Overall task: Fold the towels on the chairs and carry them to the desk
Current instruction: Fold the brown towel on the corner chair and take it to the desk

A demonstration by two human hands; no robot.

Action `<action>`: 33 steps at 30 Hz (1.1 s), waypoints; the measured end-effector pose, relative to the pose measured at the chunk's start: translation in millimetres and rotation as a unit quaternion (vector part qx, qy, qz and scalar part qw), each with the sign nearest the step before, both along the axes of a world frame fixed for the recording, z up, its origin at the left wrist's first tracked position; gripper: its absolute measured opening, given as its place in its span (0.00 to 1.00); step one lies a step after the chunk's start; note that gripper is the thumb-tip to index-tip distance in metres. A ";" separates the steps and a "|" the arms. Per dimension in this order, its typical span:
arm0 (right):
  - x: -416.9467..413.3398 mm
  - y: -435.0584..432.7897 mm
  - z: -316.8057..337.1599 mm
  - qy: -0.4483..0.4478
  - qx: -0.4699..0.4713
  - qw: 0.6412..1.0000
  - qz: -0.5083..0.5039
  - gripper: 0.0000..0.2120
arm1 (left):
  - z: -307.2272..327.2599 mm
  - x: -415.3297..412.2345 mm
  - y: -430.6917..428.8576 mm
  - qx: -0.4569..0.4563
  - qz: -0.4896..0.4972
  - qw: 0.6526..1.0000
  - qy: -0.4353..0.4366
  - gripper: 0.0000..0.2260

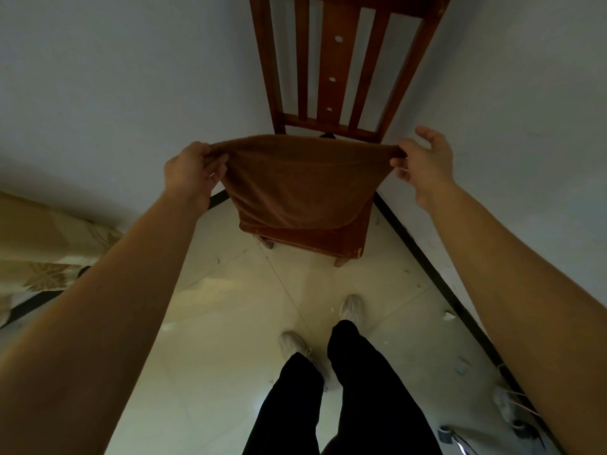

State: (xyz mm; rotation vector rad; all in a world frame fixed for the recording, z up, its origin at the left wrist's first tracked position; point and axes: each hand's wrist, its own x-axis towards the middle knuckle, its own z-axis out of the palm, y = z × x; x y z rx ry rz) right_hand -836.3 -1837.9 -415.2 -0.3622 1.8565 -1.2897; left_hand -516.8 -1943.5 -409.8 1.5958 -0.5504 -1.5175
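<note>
Towel [302, 185], brown, plush: drawn taut along its upper edge between two hands, sagging below into a rounded fold. Hangs in front of the chair back and over the seat. Lower fold reaches the front part of the seat and seems to lie on it; contact not certain.

Left hand [193, 172]: at the towel's upper left corner, fingers and thumb curled round the bunched cloth. Forearm bare, stretched forward.

Right hand [423, 162]: at the upper right corner, thumb and forefinger pinching the cloth. Remaining fingers lifted clear of it and loosely spread. Forearm bare, stretched forward.

Chair [345, 60], dark reddish wood: tall slatted back, middle slat marked with three pale spots. Stands in a corner, close to the pale walls. Seat [322, 239] shows as a strip of front edge beneath the towel, scuffed at its right front corner.

Floor [230, 323], pale glossy tiles, edged by a dark skirting line on both walls.

Trousers [354, 389], black, with pale shoes [351, 308], standing near the chair front, well below the towel.

Patterned cloth [49, 251], beige with a floral print, at the left edge.
</note>
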 end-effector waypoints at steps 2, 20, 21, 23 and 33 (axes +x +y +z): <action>-2.0 -3.9 3.7 -0.005 0.010 1.000 0.024 0.16 | 4.0 4.2 -1.6 -0.006 -0.029 0.999 0.011 0.06; 2.2 -20.8 14.0 0.092 -0.051 0.994 0.010 0.13 | 11.1 13.9 -12.6 -0.109 -0.080 0.967 -0.216 0.13; 0.5 -21.3 14.2 0.080 -0.048 0.996 0.009 0.12 | 11.0 14.9 -13.6 -0.101 -0.085 0.972 -0.196 0.13; -1.6 -21.8 13.4 0.066 -0.033 0.997 0.027 0.12 | 8.7 17.4 -15.7 -0.087 -0.103 0.975 -0.178 0.15; -32.0 -14.1 -0.3 0.299 0.035 0.934 0.190 0.15 | 5.7 26.8 -23.2 -0.111 -0.222 0.914 -0.321 0.12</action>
